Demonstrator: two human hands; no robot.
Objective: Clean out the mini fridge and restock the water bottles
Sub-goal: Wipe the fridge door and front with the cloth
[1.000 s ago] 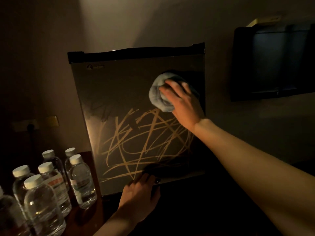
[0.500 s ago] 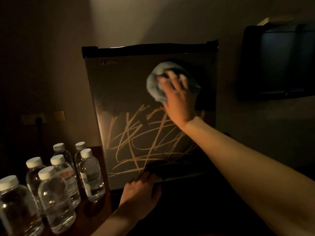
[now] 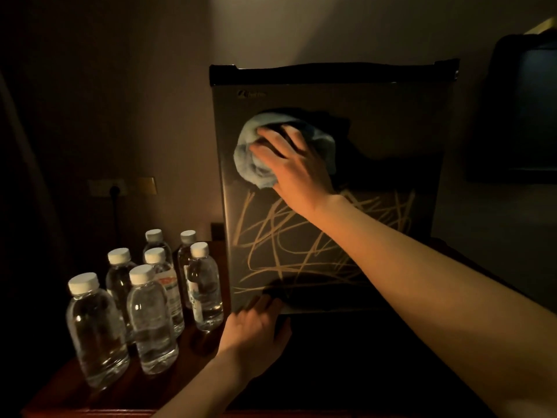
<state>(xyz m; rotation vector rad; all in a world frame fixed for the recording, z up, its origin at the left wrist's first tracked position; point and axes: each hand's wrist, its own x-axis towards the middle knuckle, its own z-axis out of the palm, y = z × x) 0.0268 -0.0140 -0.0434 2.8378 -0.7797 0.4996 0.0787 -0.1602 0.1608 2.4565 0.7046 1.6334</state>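
Observation:
A grey mini fridge [image 3: 391, 122] with a black top stands shut on a dark wooden table. Tan scribbles [image 3: 286, 254] cover the lower half of its door. My right hand [image 3: 297, 164] presses a bunched blue cloth [image 3: 251, 152] flat against the upper left of the door, fingers spread over it. Low down, my left hand [image 3: 256, 324] rests at the door's lower left corner, fingers on its bottom edge. Several clear water bottles [image 3: 150, 315] with white caps stand to the left of the fridge.
The table's front edge [image 3: 90, 408] runs along the bottom left. A wall socket with a plugged cord [image 3: 113, 188] sits on the wall behind the bottles. A dark screen [image 3: 518, 116] hangs on the wall at right. The room is dim.
My right hand has slid the blue cloth leftward across the upper door. The view has shifted, so the fridge sits further right. My left hand stays at the door's bottom edge.

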